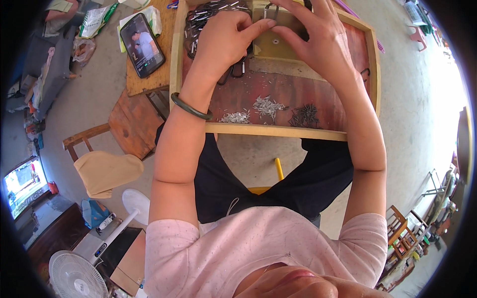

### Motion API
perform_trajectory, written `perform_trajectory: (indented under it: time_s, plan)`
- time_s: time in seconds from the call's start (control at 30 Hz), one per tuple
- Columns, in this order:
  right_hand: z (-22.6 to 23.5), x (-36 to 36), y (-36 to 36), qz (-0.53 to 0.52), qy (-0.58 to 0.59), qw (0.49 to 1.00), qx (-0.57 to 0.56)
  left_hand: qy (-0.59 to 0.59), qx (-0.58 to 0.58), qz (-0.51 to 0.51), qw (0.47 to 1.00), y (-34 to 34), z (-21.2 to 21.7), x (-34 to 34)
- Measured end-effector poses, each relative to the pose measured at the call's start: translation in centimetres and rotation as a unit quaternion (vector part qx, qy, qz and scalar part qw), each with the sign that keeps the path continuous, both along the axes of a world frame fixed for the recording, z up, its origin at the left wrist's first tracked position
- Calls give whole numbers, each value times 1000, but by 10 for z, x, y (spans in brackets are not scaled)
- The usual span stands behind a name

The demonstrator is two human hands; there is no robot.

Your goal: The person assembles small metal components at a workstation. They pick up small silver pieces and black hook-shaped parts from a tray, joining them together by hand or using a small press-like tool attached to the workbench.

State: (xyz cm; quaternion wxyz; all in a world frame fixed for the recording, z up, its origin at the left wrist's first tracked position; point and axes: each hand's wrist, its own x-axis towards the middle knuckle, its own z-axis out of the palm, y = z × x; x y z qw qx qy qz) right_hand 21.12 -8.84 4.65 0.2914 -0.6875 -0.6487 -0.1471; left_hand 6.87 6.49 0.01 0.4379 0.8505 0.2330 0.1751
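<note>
Holds a curled left hand (223,37), thumb extended, close to a right hand (320,37), thumb and forefinger parted, at a carabiner (271,11) by a yellowish block (290,52) in a wood-rimmed tray (278,130); cannot tell whether pinching it. Works amid dark carabiners (196,25) heaped beside the left hand, silver pins (268,107) and black pins (304,116) piled along the tray's near edge.

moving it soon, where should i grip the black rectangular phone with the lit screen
Probably pinch the phone across its two long edges near the lower end, coming from your side with your bare left hand. It is a flat slab, narrower across than along, screen up, lower end towards you.
</note>
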Motion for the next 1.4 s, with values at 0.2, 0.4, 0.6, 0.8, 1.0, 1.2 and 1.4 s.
perform_trajectory:
  time_s: [0.2, 0.4, 0.6, 0.8, 1.0, 1.2, 1.4]
  plan:
    - [11, 3, 12, -23, 154, 988, -15, -8, 81, 23, 996, -3, -10, 1]
    - [1, -1, 23, 17, 90, 993, -72, 34, 141, 64, 987, -15, 6, -5]
    - [9, -11, 22, -36, 121, 984, -125, -171, 451, 111, 869, -12, 35, -4]
    - [7, -9, 24, 1, 130, 987, -94, -131, 476, 93, 865, 2, 28, -11]
    - [5, -8, 24, 8, 139, 988, -73, -136, 471, 93, 867, 3, 28, -8]
    - [-2, -3, 29, 33, 144, 988, -45, -120, 463, 88, 874, 1, 31, -9]
    - [10, -10, 25, 8, 152, 984, -92, -118, 422, 93, 894, -4, 36, -10]
